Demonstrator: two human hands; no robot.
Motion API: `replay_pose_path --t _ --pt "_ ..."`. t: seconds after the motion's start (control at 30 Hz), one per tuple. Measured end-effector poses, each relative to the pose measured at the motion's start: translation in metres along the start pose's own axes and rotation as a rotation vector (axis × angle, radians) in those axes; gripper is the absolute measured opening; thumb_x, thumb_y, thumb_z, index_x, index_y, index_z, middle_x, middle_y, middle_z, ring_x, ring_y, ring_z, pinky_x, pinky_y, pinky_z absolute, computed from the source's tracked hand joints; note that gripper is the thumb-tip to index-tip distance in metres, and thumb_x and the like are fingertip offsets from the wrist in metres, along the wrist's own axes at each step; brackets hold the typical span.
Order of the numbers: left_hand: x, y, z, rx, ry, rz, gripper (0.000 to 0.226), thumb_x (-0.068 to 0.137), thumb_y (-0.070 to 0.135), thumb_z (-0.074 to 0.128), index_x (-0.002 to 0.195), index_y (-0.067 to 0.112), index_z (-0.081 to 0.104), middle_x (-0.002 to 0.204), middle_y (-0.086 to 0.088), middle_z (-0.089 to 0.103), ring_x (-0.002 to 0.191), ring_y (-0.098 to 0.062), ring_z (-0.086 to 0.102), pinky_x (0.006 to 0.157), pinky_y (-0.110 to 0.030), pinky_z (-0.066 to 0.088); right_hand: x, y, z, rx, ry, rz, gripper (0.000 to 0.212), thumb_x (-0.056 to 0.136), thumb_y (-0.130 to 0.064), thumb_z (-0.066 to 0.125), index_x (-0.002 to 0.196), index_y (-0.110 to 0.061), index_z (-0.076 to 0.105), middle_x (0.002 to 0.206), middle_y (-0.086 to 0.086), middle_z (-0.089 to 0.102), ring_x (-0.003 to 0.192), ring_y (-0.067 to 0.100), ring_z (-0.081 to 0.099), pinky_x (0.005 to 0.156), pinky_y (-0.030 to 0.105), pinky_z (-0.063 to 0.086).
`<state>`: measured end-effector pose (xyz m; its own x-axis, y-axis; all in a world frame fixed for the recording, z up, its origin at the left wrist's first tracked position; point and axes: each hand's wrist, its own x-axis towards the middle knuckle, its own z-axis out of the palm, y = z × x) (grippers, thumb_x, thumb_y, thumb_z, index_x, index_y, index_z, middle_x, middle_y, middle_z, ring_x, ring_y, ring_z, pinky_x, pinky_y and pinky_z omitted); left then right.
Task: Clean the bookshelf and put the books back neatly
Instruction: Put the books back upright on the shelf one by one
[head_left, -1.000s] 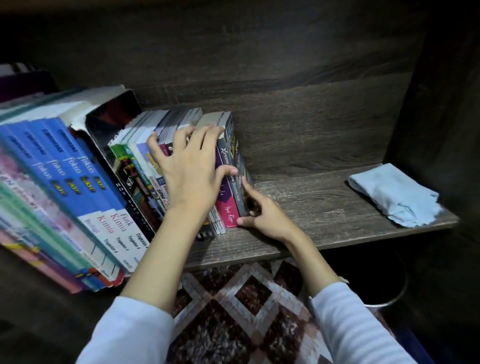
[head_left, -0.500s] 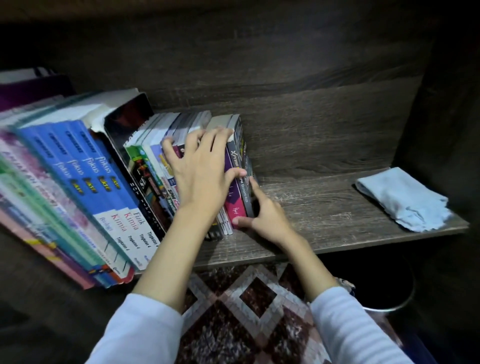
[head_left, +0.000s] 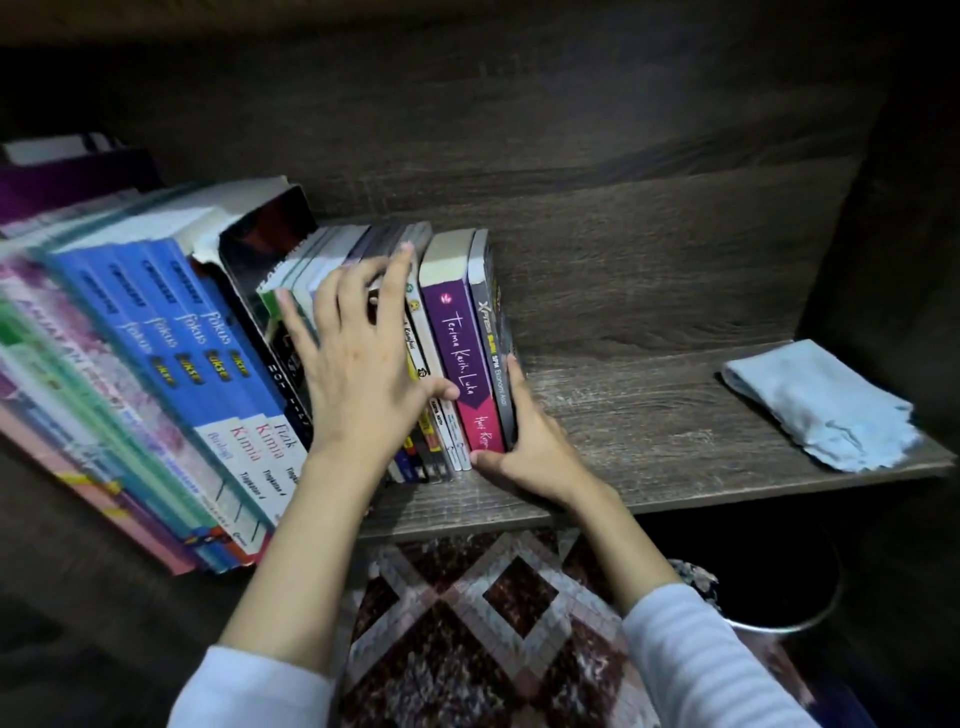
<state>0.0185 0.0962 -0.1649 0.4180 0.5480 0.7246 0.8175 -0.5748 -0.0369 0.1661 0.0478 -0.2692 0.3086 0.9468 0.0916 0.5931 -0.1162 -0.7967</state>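
Books (head_left: 208, 332): upright row on shelf (head_left: 649, 431), left side. Left hand (head_left: 358, 374): slid left off purple spine (head_left: 457, 353), fingers spread, pressed spines. Right hand (head_left: 535, 447): stayed apparently flat against end book (head_left: 493, 353). Row looked nearly squared

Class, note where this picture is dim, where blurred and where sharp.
Head view: dim overall and darkest at the corners. The blue books at left are smeared and stretched toward the edge. The purple book has a sharp, readable spine. The pale cloth stands out against the dark shelf.
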Motion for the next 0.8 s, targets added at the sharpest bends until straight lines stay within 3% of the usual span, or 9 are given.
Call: replay_pose_path --t 0.1,0.23,0.37,0.5,0.63,0.73,0.8 --pt "0.000 -0.002 0.003 -0.015 0.004 0.020 0.121 0.041 0.058 0.084 0.143 0.016 0.034 0.132 -0.014 0.043 0.128 -0.032 0.032 0.108 -0.057 -0.002 -0.001 -0.002 0.002 0.000 -0.002 0.007 0.139 0.052 -0.061 0.080 0.139 -0.046 -0.027 0.158 0.002 0.019 0.140 0.023 0.030 0.112 0.049 0.030" --pt "-0.003 -0.008 0.003 -0.058 0.010 0.064 0.127 0.042 0.061 0.082 0.146 0.015 0.025 0.138 -0.015 0.038 0.132 -0.028 0.022 0.108 -0.057 -0.004 -0.005 -0.007 0.008 -0.041 0.068 0.026 0.133 0.060 -0.055 0.080 0.146 -0.036 -0.020 0.158 0.002 0.017 0.140 0.025 0.030 0.109 0.050 0.033" --pt "-0.015 -0.016 0.007 -0.124 -0.009 0.080 0.136 0.056 0.068 0.070 0.147 0.014 -0.016 0.156 -0.014 -0.010 0.143 -0.026 -0.014 0.113 -0.040 -0.017 -0.005 -0.009 0.009 -0.036 0.136 0.003 0.133 0.060 -0.045 0.085 0.146 -0.037 -0.017 0.158 0.001 0.018 0.139 0.026 0.031 0.107 0.053 0.035" --pt "-0.040 -0.010 0.024 -0.135 0.033 -0.013 0.096 0.089 0.060 0.036 0.143 0.011 -0.027 0.149 -0.006 -0.033 0.142 -0.021 -0.022 0.117 -0.036 -0.010 -0.006 -0.012 0.008 -0.049 0.167 -0.054 0.136 0.057 -0.041 0.087 0.144 -0.041 -0.017 0.160 -0.003 0.008 0.142 0.024 0.024 0.108 0.055 0.032" --pt "-0.069 -0.007 0.049 -0.109 0.001 -0.016 0.081 0.095 0.047 0.028 0.146 0.010 -0.022 0.153 -0.007 -0.028 0.144 -0.022 -0.016 0.117 -0.040 0.000 0.000 -0.017 0.006 0.067 0.091 -0.060 0.136 0.059 -0.032 0.088 0.148 -0.030 -0.014 0.160 0.001 0.002 0.146 0.018 0.010 0.117 0.048 0.020" --pt "-0.076 -0.013 0.058 -0.051 0.022 0.028 0.084 0.091 0.045 0.034 0.148 0.008 -0.015 0.155 -0.009 -0.021 0.145 -0.023 -0.013 0.116 -0.040 0.003 0.007 -0.019 0.003 0.101 0.073 -0.055 0.139 0.047 -0.049 0.087 0.149 -0.032 -0.007 0.158 0.002 0.016 0.144 0.019 0.021 0.116 0.046 0.025" --pt "-0.075 -0.015 0.058 -0.027 0.031 0.061 0.092 0.089 0.045 0.045 0.148 0.006 -0.014 0.156 -0.011 -0.020 0.145 -0.024 -0.013 0.115 -0.041 0.005 0.008 -0.019 0.004 0.091 0.100 -0.042 0.137 0.049 -0.047 0.087 0.150 -0.028 -0.003 0.156 0.002 0.023 0.141 0.019 0.027 0.114 0.045 0.028"
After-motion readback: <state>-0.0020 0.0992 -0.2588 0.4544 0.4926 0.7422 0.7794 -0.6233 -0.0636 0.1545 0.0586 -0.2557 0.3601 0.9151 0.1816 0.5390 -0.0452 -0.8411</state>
